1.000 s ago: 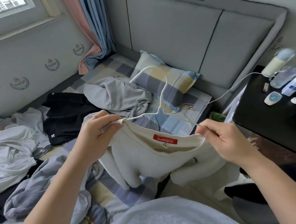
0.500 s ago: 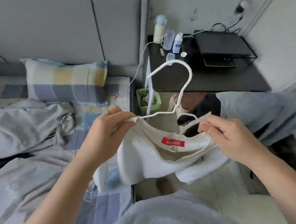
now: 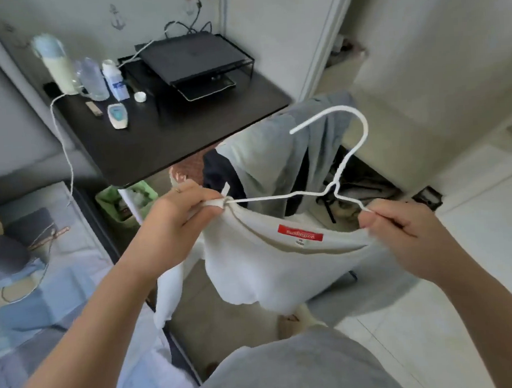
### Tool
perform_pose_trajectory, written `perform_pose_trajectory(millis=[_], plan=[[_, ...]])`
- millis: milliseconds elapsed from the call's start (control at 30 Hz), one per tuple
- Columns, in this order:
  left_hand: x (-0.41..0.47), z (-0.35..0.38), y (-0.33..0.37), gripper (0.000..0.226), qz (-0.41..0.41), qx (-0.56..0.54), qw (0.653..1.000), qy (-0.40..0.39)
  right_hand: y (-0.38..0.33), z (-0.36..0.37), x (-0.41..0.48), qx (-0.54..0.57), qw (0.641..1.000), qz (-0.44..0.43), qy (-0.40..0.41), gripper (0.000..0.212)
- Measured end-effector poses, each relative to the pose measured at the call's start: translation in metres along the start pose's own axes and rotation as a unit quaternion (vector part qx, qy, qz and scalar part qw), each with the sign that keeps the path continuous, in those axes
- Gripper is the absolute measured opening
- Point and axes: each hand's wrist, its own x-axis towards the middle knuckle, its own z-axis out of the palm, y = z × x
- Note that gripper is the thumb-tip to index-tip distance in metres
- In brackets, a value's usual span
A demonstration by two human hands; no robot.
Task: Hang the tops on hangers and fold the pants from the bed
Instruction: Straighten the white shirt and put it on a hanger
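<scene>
A white top with a red neck label hangs on a white wire hanger, held up in front of me over the floor. My left hand pinches the top's left shoulder together with the hanger's left end. My right hand grips the right shoulder and the hanger's right arm. The hook points up and to the left. The bed with its blue plaid sheet lies at the left edge.
A dark bedside table carries bottles, a white cable and a black laptop on a stand. A chair draped with grey and dark clothes stands behind the hanger. A green bin sits under the table. Pale floor tiles lie at right.
My view has swung right, from the bed and pillow to the table, chair and floor. Both hands have kept their hold and carried the top on its hanger along.
</scene>
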Motion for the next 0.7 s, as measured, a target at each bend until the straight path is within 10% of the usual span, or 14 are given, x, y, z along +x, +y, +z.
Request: perform_pose_trajectory(millis=[700], plan=[[0.335,0.277,0.169,0.017,0.176,0.005,0.967,-0.184,0.193,-0.212,-0.047,0.087,0.937,0.245,0.235,0.037]])
